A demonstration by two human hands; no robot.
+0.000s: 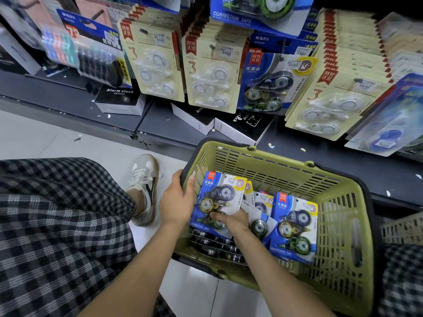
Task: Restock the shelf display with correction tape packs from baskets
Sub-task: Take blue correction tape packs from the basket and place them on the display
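Basket (343, 202): left hand (176, 202) and right hand (231, 219), fingers curled, hold one tape pack (215, 197) inside. Risk: slick blister slips, dropping onto packs beneath.

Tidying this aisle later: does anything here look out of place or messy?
Yes. Black-and-white alarm clock boxes lie tilted on the dark base shelf under the hanging packs, and small paper scraps litter that shelf.

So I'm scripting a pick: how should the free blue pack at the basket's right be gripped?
Pinch the blue pack's flat top card edge from above; it leans upright against the basket wall, blister facing out.
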